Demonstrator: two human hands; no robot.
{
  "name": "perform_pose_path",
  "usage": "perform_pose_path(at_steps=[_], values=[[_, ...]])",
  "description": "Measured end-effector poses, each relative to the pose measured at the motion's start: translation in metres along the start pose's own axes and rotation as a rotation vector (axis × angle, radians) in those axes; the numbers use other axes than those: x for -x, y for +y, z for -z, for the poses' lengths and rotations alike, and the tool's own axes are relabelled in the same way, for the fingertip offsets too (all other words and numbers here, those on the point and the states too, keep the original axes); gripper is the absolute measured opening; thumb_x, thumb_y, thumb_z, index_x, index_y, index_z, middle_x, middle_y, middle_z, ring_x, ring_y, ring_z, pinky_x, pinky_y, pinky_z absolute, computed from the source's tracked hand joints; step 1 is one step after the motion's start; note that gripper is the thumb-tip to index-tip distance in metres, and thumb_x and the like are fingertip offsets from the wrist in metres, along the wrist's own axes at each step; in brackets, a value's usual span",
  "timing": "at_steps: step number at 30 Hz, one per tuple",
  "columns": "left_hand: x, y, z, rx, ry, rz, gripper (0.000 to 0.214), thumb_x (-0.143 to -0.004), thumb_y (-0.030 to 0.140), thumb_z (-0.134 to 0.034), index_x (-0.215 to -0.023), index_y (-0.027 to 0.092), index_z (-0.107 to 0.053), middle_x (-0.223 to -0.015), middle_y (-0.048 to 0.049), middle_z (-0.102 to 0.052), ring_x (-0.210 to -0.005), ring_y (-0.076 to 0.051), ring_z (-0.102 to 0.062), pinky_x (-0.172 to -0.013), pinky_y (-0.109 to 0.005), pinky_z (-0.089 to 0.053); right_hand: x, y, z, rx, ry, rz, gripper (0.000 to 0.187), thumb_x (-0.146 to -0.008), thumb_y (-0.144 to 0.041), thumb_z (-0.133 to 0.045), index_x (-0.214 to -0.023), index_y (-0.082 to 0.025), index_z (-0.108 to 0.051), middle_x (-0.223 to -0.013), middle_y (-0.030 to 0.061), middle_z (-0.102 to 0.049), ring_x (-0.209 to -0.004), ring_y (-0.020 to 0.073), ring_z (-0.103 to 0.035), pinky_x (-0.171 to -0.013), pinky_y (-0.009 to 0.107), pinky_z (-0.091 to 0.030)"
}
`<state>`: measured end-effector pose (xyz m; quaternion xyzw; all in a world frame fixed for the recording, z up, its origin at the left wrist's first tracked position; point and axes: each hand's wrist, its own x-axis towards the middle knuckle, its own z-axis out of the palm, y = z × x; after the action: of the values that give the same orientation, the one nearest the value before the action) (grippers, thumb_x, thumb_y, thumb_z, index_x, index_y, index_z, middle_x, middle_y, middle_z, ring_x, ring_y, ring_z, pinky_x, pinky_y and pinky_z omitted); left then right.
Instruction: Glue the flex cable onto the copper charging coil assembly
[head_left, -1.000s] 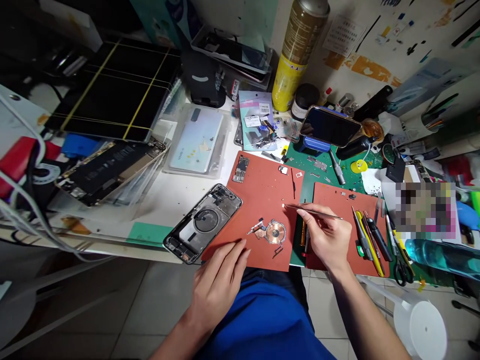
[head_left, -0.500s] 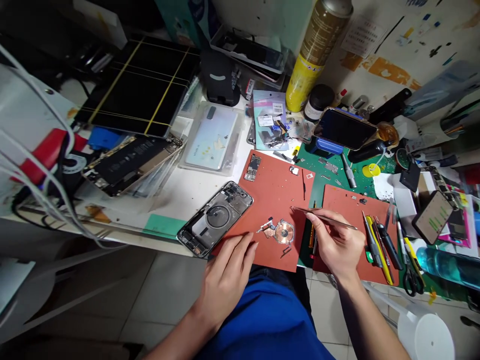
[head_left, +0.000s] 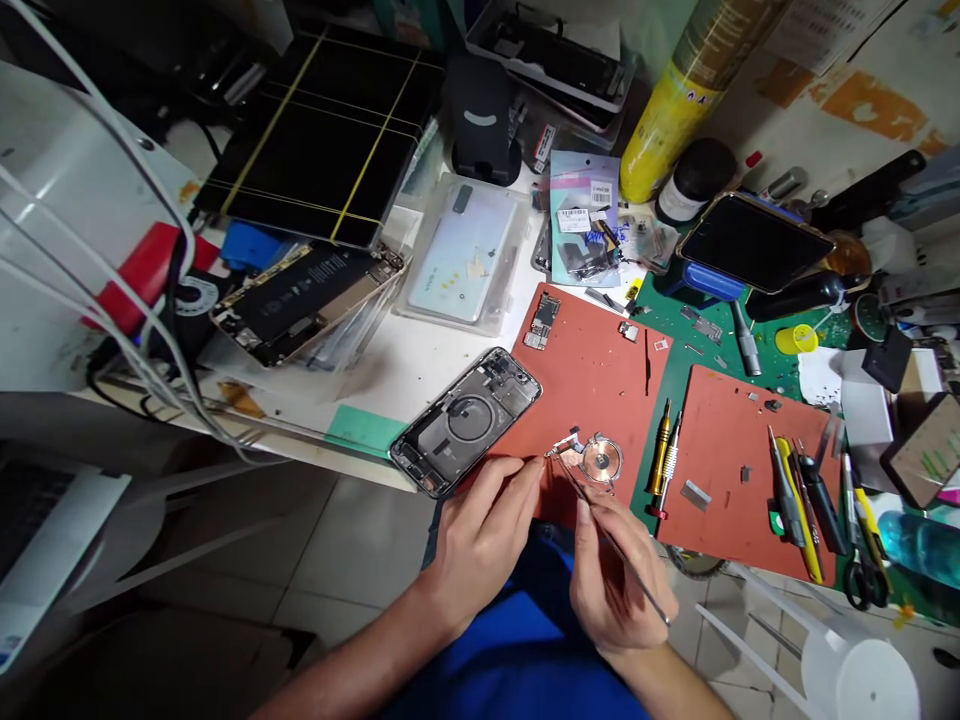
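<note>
My right hand (head_left: pixel 622 575) is closed round slim metal tweezers (head_left: pixel 626 560), whose tips point up and left at the end of a thin flex cable. That cable belongs to a copper wireless charging coil (head_left: pixel 602 459) lying on the red-brown mat (head_left: pixel 592 345). At the cable's left end, my left hand (head_left: pixel 487 520) has its thumb and finger pinched together on the tip of the flex. Left of the mat lies an opened phone housing (head_left: pixel 469 420), tilted across the mat's edge, with a dark ring inside. A small logic board (head_left: pixel 541 320) rests at the mat's upper left.
Two screwdrivers (head_left: pixel 661 450) lie between the mats. On the right mat (head_left: pixel 712 430) are several hand tools (head_left: pixel 799 510) and small parts. Scissors (head_left: pixel 866 580) lie farther right. A phone on a blue stand (head_left: pixel 750 245), a yellow spray can (head_left: pixel 667 130) and a boxed white phone (head_left: pixel 461 255) stand behind.
My right hand has brought the tweezers down and left to the coil's flex cable. My left hand has moved to the cable end and pinched its fingers. The view has shifted slightly.
</note>
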<state>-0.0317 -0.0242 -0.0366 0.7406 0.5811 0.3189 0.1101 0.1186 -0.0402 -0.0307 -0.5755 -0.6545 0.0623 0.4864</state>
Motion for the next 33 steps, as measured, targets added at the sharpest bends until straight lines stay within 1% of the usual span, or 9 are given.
perform_pose_path(at_steps=[4, 9, 12, 15, 19, 21, 26, 33], values=[[0.000, -0.001, -0.003, 0.032, 0.019, 0.000, 0.033, -0.099, 0.008, -0.069, -0.131, 0.016, -0.067, -0.103, -0.0049, -0.076, -0.091, -0.014, -0.077, -0.092, -0.025, -0.059, 0.008, 0.003, -0.005, 0.038, -0.026, 0.088, 0.061, -0.082, 0.003, -0.080, -0.136, -0.023, -0.069, -0.113, 0.0073, -0.084, -0.090, 0.0260, -0.084, -0.080, 0.037, -0.075], [-0.004, 0.000, -0.006, 0.035, 0.029, 0.012, 0.031, -0.099, 0.006, -0.068, -0.129, 0.016, -0.067, -0.101, -0.0047, -0.077, -0.087, -0.014, -0.077, -0.088, -0.026, -0.060, 0.007, 0.003, -0.005, 0.071, -0.067, 0.169, 0.065, -0.083, 0.001, -0.079, -0.143, -0.019, -0.064, -0.114, 0.0087, -0.084, -0.090, 0.0262, -0.085, -0.082, 0.036, -0.075], [-0.005, 0.000, -0.007, 0.031, 0.039, 0.014, 0.031, -0.098, 0.006, -0.069, -0.127, 0.016, -0.068, -0.099, -0.0045, -0.077, -0.085, -0.014, -0.077, -0.087, -0.026, -0.060, 0.003, 0.003, -0.001, 0.095, -0.144, 0.181, 0.067, -0.087, 0.000, -0.077, -0.146, -0.024, -0.059, -0.118, 0.0069, -0.083, -0.093, 0.0267, -0.085, -0.082, 0.037, -0.075], [-0.006, 0.001, -0.008, 0.021, 0.040, 0.019, 0.030, -0.098, 0.007, -0.070, -0.126, 0.016, -0.069, -0.099, -0.0043, -0.078, -0.085, -0.015, -0.077, -0.086, -0.026, -0.059, 0.000, 0.004, 0.001, 0.105, -0.180, 0.196, 0.062, -0.089, -0.004, -0.076, -0.145, -0.026, -0.059, -0.120, 0.0062, -0.083, -0.094, 0.0276, -0.085, -0.081, 0.038, -0.075], [-0.008, 0.002, -0.008, 0.018, 0.054, 0.034, 0.027, -0.098, 0.007, -0.070, -0.123, 0.016, -0.071, -0.098, -0.0037, -0.078, -0.084, -0.014, -0.077, -0.085, -0.025, -0.059, -0.001, 0.003, -0.001, 0.132, -0.159, 0.207, 0.052, -0.090, -0.006, -0.075, -0.136, -0.027, -0.065, -0.118, 0.0052, -0.083, -0.094, 0.0263, -0.085, -0.081, 0.036, -0.075], [-0.010, 0.003, -0.007, 0.020, 0.069, 0.038, 0.024, -0.098, 0.008, -0.071, -0.120, 0.016, -0.072, -0.096, -0.0030, -0.078, -0.082, -0.013, -0.077, -0.083, -0.024, -0.060, -0.001, 0.001, -0.001, 0.161, -0.162, 0.226, 0.046, -0.091, -0.008, -0.074, -0.133, -0.024, -0.066, -0.118, 0.0061, -0.083, -0.096, 0.0254, -0.084, -0.082, 0.035, -0.075], [-0.012, 0.004, -0.007, 0.039, 0.091, 0.039, 0.023, -0.095, 0.005, -0.073, -0.116, 0.013, -0.073, -0.094, -0.0032, -0.078, -0.079, -0.014, -0.077, -0.082, -0.024, -0.059, -0.004, -0.002, -0.002, 0.206, -0.178, 0.275, 0.036, -0.092, -0.007, -0.073, -0.127, -0.014, -0.066, -0.117, 0.0107, -0.082, -0.099, 0.0232, -0.084, -0.085, 0.034, -0.073], [-0.011, 0.003, -0.009, 0.057, 0.088, 0.032, 0.024, -0.094, 0.004, -0.074, -0.116, 0.012, -0.072, -0.096, -0.0047, -0.076, -0.082, -0.015, -0.075, -0.082, -0.026, -0.058, -0.003, -0.002, -0.006, 0.187, -0.134, 0.307, 0.036, -0.091, -0.005, -0.073, -0.126, -0.012, -0.067, -0.115, 0.0115, -0.082, -0.097, 0.0231, -0.084, -0.086, 0.034, -0.073]])
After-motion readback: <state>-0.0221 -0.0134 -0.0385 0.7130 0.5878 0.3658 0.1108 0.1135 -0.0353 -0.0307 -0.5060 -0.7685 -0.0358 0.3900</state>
